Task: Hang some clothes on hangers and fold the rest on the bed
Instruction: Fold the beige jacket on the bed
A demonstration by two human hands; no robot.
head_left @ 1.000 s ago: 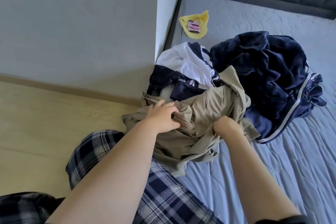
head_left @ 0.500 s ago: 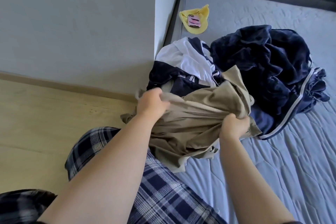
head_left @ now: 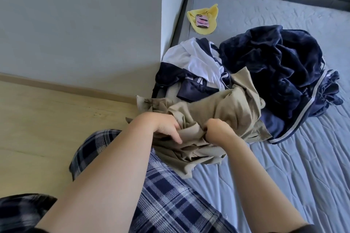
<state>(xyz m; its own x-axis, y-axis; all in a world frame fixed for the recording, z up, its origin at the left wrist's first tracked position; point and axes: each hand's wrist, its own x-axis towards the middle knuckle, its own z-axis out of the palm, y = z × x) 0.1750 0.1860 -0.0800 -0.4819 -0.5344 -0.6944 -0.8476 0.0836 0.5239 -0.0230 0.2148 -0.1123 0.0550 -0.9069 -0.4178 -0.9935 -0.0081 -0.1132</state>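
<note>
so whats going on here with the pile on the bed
A person is sorting clothes on the grey quilted bed. The left hand and right hand both grip a crumpled khaki garment, close together. A fluffy navy garment and a white-and-navy top lie unfolded behind it. No hanger is in view.

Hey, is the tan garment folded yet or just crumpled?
Crumpled: the tan garment lies in loose wrinkled heaps, gathered between the left hand and right hand, with no flat folds.
</note>
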